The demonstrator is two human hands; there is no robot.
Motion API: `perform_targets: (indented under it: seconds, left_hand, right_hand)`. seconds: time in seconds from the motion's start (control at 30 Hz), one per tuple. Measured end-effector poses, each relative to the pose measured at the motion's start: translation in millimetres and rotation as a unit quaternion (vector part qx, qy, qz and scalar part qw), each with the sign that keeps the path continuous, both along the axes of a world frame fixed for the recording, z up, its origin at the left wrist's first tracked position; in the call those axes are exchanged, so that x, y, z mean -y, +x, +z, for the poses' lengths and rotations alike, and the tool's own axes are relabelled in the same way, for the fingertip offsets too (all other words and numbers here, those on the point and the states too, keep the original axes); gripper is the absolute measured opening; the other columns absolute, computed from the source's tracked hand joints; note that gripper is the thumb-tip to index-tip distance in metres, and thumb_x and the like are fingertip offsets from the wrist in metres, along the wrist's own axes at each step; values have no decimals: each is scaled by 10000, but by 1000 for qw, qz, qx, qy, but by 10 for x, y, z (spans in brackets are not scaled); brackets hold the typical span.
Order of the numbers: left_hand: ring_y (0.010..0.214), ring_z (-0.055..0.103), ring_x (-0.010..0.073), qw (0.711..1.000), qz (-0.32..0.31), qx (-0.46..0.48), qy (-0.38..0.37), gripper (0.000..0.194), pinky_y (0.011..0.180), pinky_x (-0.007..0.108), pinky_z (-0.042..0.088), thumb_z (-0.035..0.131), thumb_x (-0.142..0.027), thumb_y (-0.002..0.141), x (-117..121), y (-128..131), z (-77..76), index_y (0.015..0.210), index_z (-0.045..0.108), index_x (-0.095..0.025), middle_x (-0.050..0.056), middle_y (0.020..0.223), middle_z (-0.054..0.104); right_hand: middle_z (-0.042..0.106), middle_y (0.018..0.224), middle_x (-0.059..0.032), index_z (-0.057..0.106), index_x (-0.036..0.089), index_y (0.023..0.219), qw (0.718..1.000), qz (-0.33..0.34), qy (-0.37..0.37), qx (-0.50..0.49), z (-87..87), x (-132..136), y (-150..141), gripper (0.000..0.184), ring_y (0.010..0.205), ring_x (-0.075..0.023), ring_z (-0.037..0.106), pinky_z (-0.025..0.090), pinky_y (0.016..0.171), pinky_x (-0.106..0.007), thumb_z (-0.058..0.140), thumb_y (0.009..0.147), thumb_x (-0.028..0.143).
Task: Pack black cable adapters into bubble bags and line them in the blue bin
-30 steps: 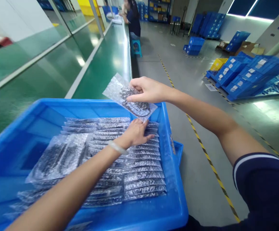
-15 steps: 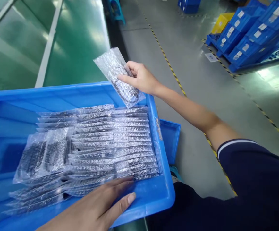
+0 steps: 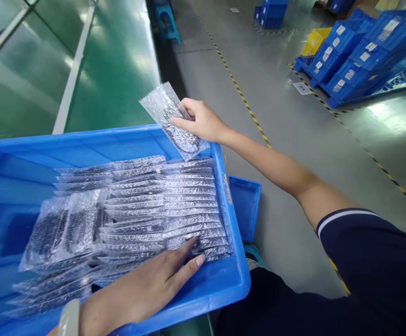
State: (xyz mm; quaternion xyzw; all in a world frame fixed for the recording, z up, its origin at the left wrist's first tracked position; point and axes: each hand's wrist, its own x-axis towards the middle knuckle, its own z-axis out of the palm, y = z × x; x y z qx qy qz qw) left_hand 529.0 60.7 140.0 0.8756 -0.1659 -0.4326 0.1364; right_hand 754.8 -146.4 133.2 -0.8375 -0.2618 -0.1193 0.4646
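Observation:
A big blue tray [image 3: 220,284] in front of me holds rows of bubble-wrap pouches [image 3: 161,205] with dark parts inside, standing on edge. My right hand [image 3: 201,122] is closed on one more bubble-wrap pouch [image 3: 168,114] and holds it above the tray's far right corner. My left hand [image 3: 147,284] lies flat with fingers stretched out at the tray's near side, its fingertips touching the nearest pouches of the row. A few pouches [image 3: 63,228] lie flat at the left of the rows.
A green conveyor table [image 3: 94,65] runs away behind the tray. A smaller blue bin [image 3: 247,205] sits beside the tray at the right. Stacked blue crates [image 3: 360,56] and a yellow one [image 3: 317,39] stand on the grey floor, past a yellow-black floor stripe [image 3: 245,105]. A blue stool [image 3: 167,23] stands further off.
My left hand has drawn back from the far rows to the near end of the pouches. My right hand keeps the pouch at the far right corner. The camera has tilted down.

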Motion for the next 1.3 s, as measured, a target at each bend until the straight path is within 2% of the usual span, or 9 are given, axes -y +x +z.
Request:
perform_targets:
  seconds: [0.1,0.2,0.33,0.43,0.6,0.8,1.0,1.13,1.3]
  left_hand:
    - [1178,552,289,999,-44,30,2,706,1036,467,421,216,-657,907,152,75,4,1371,479,-195,99,1290,580]
    - [1150,523,311,983,-107,147,-18,660,1011,514,412,213,-640,920,224,135,-32,1117,671,-207,123,1155,622]
    - [1081,514,305,969,-131,209,-27,628,954,515,435,233,-630,925,214,214,-96,920,700,-210,127,1083,589]
    - [1075,549,296,974,-104,195,-48,639,935,474,462,208,-625,932,174,280,-173,1036,651,-176,131,1090,608]
    - [1147,558,276,970,-29,233,-67,697,979,437,450,286,-625,926,143,384,-310,1424,328,-138,142,1257,584]
    - [961,571,305,954,-119,275,-19,602,884,481,462,249,-547,957,239,442,-281,1198,574,-102,163,1023,620]
    - [1180,425,355,905,-181,383,-29,551,976,511,391,314,-568,934,254,537,-299,961,645,-129,210,1289,439]
    - [991,542,297,918,-170,356,-46,583,904,473,441,273,-587,939,249,636,-366,1066,580,-108,168,1059,569]
    - [1065,568,310,940,-74,324,-75,745,941,455,427,288,-639,911,272,889,-471,1373,335,-57,185,1092,620]
  right_hand:
    - [394,699,34,387,179,760,1000,-4,-8,-2,15,6,-24,258,672,-101,369,271,603,-227,572,854,333]
    - [395,690,36,380,182,747,1000,-10,-13,-1,26,10,-43,266,664,-102,374,266,599,-227,572,852,332]
    - [406,697,36,393,179,755,1000,-3,-14,2,18,3,-39,262,667,-104,383,265,602,-227,570,853,345]
    - [410,705,35,392,179,759,1000,-2,-18,0,18,-1,-36,266,670,-105,385,265,605,-226,567,857,354]
    - [388,697,36,364,184,740,999,-9,-32,-3,41,2,-55,285,673,-102,374,261,608,-225,561,867,345]
    - [394,683,40,352,187,731,1000,-9,-26,4,34,3,-52,298,661,-102,380,256,602,-230,567,860,349]
    - [399,678,42,362,188,731,999,-11,-33,0,52,14,-76,291,654,-103,386,263,602,-233,566,855,353]
    - [401,684,43,355,190,730,999,-15,-36,-6,53,14,-75,295,655,-104,379,266,604,-234,572,850,350]
    - [389,674,45,354,193,727,999,-17,-32,-3,39,8,-64,301,650,-105,363,263,601,-236,572,847,361]
